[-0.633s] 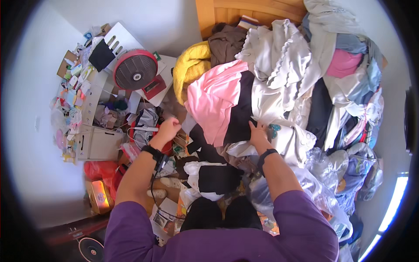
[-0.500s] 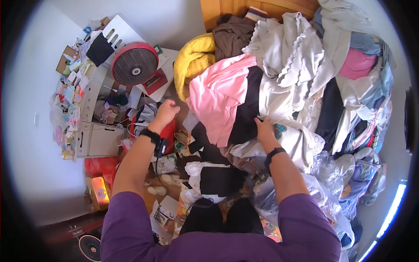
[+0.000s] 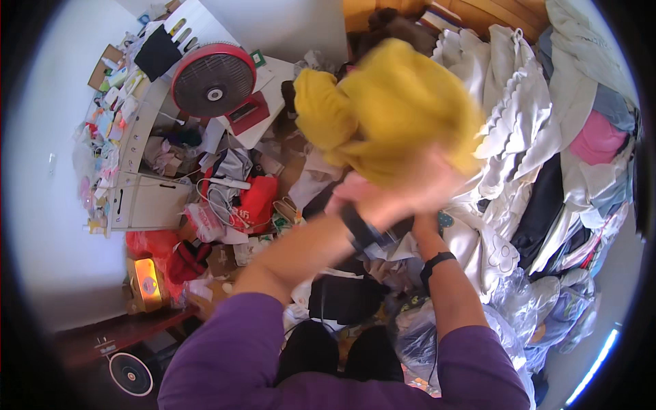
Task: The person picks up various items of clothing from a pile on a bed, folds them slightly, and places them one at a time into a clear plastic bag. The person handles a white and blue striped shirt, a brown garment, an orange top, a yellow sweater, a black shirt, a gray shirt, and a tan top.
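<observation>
A fuzzy yellow garment (image 3: 403, 96) is bunched up and smeared by motion above the heap of clothes. My left hand (image 3: 427, 181), blurred, reaches across to the right at its lower edge and appears closed on it. Below, my right hand (image 3: 426, 224) rests beside the cream fabric with a green patch, its fingers hidden behind the left hand. A bit of pink cloth (image 3: 345, 195) shows near my left wrist; the rest of it is covered. White scallop-edged fabric (image 3: 509, 102) lies to the right of the yellow garment.
A red-rimmed round heater (image 3: 214, 80) stands on a white table at the left. Red bags (image 3: 258, 203) and a white cable lie on the floor below it. Clear plastic bags (image 3: 420, 335) lie by my right forearm, with piled clothes beyond. A wooden headboard (image 3: 526, 14) is at the back.
My left hand has swung right, across the right hand. The yellow garment has been lifted and shifted right, and the pink cloth is now mostly hidden. My right hand has barely moved.
</observation>
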A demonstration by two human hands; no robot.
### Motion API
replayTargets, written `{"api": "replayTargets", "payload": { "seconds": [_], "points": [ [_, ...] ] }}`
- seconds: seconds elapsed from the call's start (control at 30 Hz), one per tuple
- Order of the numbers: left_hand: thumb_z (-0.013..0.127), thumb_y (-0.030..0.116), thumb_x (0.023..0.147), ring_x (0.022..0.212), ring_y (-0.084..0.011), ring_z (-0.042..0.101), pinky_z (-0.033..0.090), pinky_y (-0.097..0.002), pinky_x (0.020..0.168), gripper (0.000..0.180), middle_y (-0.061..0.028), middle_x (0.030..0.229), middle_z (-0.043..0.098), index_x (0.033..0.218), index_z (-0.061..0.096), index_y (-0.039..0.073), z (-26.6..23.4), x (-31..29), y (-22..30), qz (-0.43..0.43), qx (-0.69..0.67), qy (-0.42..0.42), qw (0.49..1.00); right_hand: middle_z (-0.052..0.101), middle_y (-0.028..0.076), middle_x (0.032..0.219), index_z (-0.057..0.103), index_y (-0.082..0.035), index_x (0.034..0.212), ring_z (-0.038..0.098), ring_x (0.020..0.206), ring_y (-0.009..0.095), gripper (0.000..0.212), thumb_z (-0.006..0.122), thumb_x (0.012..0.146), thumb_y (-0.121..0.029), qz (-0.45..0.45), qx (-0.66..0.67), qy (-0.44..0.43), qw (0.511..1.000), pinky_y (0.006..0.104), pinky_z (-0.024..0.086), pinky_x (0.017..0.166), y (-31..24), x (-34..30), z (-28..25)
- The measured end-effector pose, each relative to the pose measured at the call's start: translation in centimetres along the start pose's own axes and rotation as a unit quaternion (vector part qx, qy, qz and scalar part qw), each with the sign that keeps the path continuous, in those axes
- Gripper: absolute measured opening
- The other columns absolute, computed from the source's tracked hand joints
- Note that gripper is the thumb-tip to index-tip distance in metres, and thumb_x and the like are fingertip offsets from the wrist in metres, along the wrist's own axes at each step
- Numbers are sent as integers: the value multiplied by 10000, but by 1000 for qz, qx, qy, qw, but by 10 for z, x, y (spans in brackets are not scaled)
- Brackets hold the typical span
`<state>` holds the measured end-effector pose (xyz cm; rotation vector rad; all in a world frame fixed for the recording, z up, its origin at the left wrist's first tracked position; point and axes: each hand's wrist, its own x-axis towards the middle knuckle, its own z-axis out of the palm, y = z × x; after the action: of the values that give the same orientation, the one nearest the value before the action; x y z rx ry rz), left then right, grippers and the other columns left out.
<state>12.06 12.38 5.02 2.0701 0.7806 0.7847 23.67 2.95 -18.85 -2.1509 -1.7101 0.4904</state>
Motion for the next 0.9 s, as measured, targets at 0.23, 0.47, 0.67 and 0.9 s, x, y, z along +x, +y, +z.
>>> {"api": "replayTargets", "payload": {
  "seconds": [0.23, 0.47, 0.67, 0.9],
  "points": [
    [577, 13, 656, 845, -334, 577, 440, -383, 725, 366, -215, 853, 586, 1016, 518, -10, 84, -63, 181, 61, -403, -110, 906, 450, 133, 1130, 479, -74, 1154, 442, 1053, 262, 318, 467, 840, -122, 40, 41, -16, 998, 395, 374, 905, -35, 16, -58],
    [537, 108, 805, 880, -159, 570, 452, -285, 773, 305, -112, 965, 591, 1086, 501, -3, 19, -116, 190, -30, -384, 12, 923, 457, 123, 1136, 463, -79, 1166, 446, 1047, 256, 329, 463, 845, -148, 192, 608, -34, 770, 407, 368, 904, -76, -56, -184],
    [523, 58, 818, 921, -150, 551, 437, -282, 813, 381, -101, 1028, 571, 1181, 434, -20, -37, -125, 274, 24, -370, -10, 929, 462, 115, 1140, 450, -84, 1177, 449, 1042, 250, 339, 460, 849, -169, 197, 755, -139, 610, 418, 362, 903, -126, -192, -268],
    [585, 124, 761, 827, -401, 559, 436, -413, 708, 554, -257, 877, 568, 1219, 323, -47, -23, -173, 312, -4, -264, -166, 950, 468, 105, 1146, 435, -89, 1190, 453, 1036, 244, 353, 456, 854, -195, 198, 733, -181, 625, 431, 356, 902, -155, -273, -301]
  ]
}}
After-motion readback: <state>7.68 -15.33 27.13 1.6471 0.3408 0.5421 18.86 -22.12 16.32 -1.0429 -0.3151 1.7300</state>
